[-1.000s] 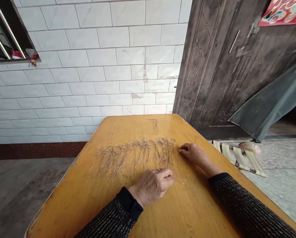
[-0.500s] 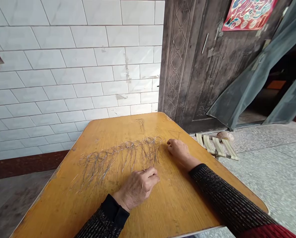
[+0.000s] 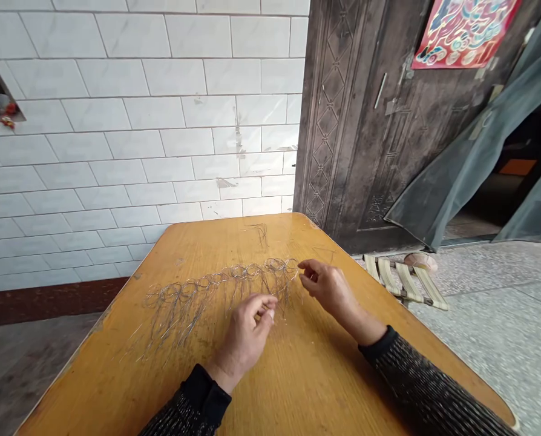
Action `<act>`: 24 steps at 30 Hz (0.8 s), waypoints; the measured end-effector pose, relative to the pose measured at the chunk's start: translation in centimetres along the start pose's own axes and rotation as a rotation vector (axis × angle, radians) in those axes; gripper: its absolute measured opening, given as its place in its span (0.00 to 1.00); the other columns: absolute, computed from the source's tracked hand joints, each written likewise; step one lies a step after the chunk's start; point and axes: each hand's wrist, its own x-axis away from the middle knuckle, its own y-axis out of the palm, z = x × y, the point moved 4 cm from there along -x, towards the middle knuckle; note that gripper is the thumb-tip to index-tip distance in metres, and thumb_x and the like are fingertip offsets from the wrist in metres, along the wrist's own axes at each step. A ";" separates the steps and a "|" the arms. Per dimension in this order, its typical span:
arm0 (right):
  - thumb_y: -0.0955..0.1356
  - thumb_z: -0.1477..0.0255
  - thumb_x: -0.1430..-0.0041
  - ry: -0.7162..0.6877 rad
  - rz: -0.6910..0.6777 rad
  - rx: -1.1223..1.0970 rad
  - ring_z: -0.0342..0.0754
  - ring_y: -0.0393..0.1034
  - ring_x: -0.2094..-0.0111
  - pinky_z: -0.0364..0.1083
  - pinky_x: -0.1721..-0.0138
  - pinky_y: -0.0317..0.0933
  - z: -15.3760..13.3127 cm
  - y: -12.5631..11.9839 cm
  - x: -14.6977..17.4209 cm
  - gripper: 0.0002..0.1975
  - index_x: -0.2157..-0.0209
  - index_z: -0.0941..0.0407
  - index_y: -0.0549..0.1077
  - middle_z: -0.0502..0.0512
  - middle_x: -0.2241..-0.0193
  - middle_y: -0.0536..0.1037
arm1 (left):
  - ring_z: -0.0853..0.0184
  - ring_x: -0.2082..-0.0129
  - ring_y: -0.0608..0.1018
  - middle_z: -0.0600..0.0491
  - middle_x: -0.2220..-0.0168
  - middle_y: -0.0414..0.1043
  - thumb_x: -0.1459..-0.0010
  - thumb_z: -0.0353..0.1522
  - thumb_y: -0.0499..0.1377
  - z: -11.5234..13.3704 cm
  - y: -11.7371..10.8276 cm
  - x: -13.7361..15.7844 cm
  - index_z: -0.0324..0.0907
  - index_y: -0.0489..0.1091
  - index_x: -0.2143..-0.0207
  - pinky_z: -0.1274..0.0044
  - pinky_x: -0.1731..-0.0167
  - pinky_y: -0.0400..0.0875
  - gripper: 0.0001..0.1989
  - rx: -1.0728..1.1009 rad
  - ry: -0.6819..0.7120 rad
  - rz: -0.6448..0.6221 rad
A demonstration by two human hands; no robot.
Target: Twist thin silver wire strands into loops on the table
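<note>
A row of thin, looped wires with long loose tails lies across the wooden table. My left hand is just in front of the row's right part, thumb and index finger brought together in a pinch. What sits between those fingertips is too fine to make out. Beside the right end of the row, my right hand is raised a little over the table, its fingers curled toward the thumb. Thin strands show close to its fingertips, but whether they are gripped is unclear.
A few separate wires lie near the table's far edge, and a faint bent wire is at the right. A strapped stool stands on the floor right of the table. White tiled wall and a dark door are behind.
My right hand has lifted off the tabletop, its fingers now curled beside the wires. My left hand has turned upward and its fingertips moved closer to the row. The camera view has shifted slightly.
</note>
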 end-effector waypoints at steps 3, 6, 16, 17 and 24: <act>0.61 0.76 0.48 -0.233 -0.039 0.015 0.44 0.69 0.77 0.41 0.73 0.59 -3.1 1.1 2.4 0.11 0.65 0.57 0.72 0.53 0.77 0.75 | 0.69 0.69 0.73 0.46 0.58 0.66 0.44 0.36 0.53 -1.0 -0.9 -0.5 0.38 0.60 0.53 0.78 0.73 0.70 0.17 0.361 -0.268 0.171; 0.60 0.77 0.48 -0.373 -0.117 0.014 0.44 0.69 0.75 0.41 0.73 0.60 -4.5 2.7 4.3 0.12 0.63 0.56 0.72 0.55 0.74 0.75 | 0.70 0.70 0.73 0.46 0.60 0.68 0.47 0.39 0.56 -1.1 -1.4 -0.7 0.37 0.64 0.57 0.77 0.70 0.69 0.18 0.563 -0.332 0.261; 0.65 0.71 0.49 -0.131 -0.313 -0.395 0.36 0.61 0.84 0.39 0.81 0.55 -4.4 3.3 4.3 0.08 0.64 0.57 0.68 0.52 0.70 0.73 | 0.71 0.75 0.72 0.47 0.69 0.71 0.47 0.40 0.56 -0.6 -0.9 -0.3 0.34 0.67 0.66 0.79 0.75 0.67 0.16 0.635 -0.362 0.176; 0.65 0.70 0.49 -0.078 -0.367 -0.498 0.36 0.61 0.85 0.38 0.83 0.55 -4.3 3.5 4.2 0.09 0.64 0.57 0.67 0.52 0.71 0.73 | 0.72 0.76 0.72 0.48 0.70 0.71 0.47 0.39 0.56 -0.5 -0.9 -0.3 0.34 0.67 0.65 0.79 0.75 0.67 0.16 0.616 -0.361 0.166; 0.64 0.70 0.50 0.090 -0.492 -0.850 0.34 0.53 0.90 0.36 0.89 0.48 -4.1 3.8 3.8 0.11 0.63 0.59 0.64 0.43 0.83 0.66 | 0.71 0.75 0.72 0.49 0.69 0.70 0.43 0.37 0.51 -0.5 -0.9 -0.2 0.35 0.66 0.62 0.80 0.78 0.66 0.14 0.474 -0.353 0.102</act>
